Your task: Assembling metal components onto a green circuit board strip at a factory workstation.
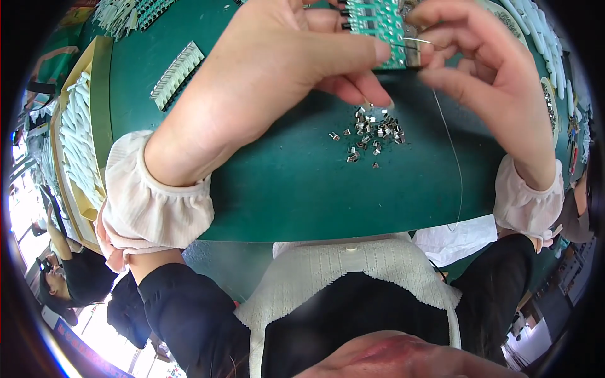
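Note:
My left hand (296, 57) grips a green circuit board strip (378, 25), thumb on its face and fingers curled behind and beneath it. Dark pins stick out along the strip's left side. At its right edge, my right hand (485, 63) is closed, fingers bent, around a thin silver wire (449, 135) that trails down over the table's front edge. A short bright length of wire (417, 40) reaches from those fingers to the board. Beneath the hands lies a loose heap of small shiny metal clips (376, 129). The board's top runs out of view.
On the green table (315, 201), another board strip (178, 74) lies left of my left arm. A yellow-edged box (101, 107) of white sticks stands farther left. More white pieces (543, 44) lie at the far right, near round dishes. Another person (75, 277) is at lower left.

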Available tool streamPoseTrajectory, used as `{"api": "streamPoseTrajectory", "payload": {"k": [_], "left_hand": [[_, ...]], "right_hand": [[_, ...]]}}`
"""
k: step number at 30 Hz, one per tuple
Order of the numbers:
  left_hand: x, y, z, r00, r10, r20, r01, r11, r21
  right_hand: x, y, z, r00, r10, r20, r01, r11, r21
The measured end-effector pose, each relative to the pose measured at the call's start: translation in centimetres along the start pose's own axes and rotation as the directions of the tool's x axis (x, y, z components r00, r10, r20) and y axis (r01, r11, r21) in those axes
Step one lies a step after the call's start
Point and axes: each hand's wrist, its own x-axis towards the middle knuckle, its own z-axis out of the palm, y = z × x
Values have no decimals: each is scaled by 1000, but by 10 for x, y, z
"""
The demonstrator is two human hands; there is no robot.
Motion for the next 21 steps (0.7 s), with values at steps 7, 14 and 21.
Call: {"api": "streamPoseTrajectory", "payload": {"k": [7,14,21], "left_hand": [[-4,5,-1,991,114,-69,-119,990,-76],[-4,9,-1,988,134,-80,-141,987,-83],[-4,8,-2,977,191,-95,-200,975,-100]], "right_hand": [[1,-9,5,997,-36,-69,38,999,29],[2,-7,7,990,-61,-126,70,995,73],[6,-23,14,982,100,-158,-70,980,186]]}}
